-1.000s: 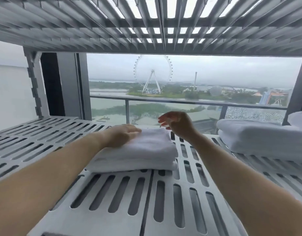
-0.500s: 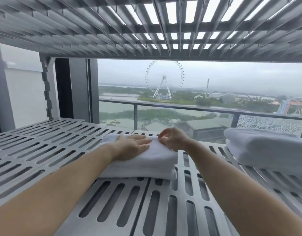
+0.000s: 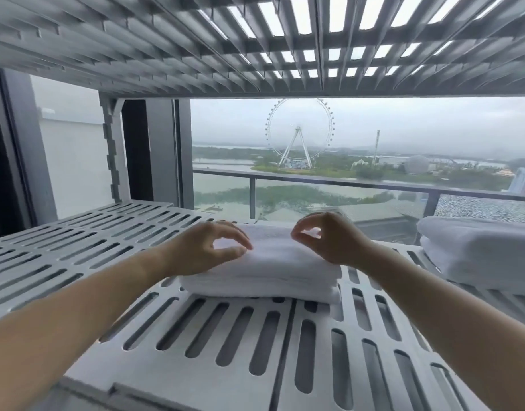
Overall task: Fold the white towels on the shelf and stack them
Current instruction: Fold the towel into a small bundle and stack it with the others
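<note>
The left end of the folded towel (image 3: 285, 262) is covered by the left hand (image 3: 205, 250); whether fabric is pinched in its fingers cannot be told. The towel pile (image 3: 477, 250) right of the right hand (image 3: 329, 238) is cut off by the picture's edge, as are both forearms.

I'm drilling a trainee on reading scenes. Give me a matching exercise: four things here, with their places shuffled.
Things:
1 folded towel
2 towel pile
3 Ferris wheel
4 upper shelf

Places:
A outside, beyond the railing
B overhead
C right side of the lower shelf
D middle of the lower shelf

Pairs: 1-D, 2-C, 3-A, 4-B.
</note>
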Available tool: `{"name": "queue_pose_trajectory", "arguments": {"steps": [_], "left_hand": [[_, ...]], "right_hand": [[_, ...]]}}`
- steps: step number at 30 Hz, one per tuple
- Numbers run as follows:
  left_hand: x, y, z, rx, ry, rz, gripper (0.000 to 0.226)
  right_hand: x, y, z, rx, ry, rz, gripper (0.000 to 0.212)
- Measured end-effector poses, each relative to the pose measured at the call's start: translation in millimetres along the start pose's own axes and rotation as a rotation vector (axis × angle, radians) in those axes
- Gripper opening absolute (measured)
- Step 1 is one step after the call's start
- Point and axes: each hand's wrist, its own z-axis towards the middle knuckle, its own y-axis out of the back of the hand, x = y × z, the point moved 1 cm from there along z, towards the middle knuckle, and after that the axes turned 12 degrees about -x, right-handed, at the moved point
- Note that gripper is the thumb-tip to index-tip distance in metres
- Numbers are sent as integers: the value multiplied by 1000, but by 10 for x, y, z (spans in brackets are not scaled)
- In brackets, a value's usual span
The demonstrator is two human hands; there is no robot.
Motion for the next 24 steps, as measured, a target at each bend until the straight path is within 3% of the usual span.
{"name": "queue_pose_trajectory", "arguments": {"steps": [3,7,12,20,24], "left_hand": [[156,72,-283,-21,-34,111,32],[226,19,-425,-147,-47,210,45],[184,-140,-432,-296,-27,222,44],[250,-61,-408,-238,-87,229,47],[165,-96,-382,-270,-75,377,44]], "right_hand": [[324,20,-145,158,106,1,32],[505,16,-241,216,165,-168,56],[561,-74,-290,192,222,-302,45],[507,-106,-352,116,154,-200,44],[579,-166,-312,148,180,-264,50]]}}
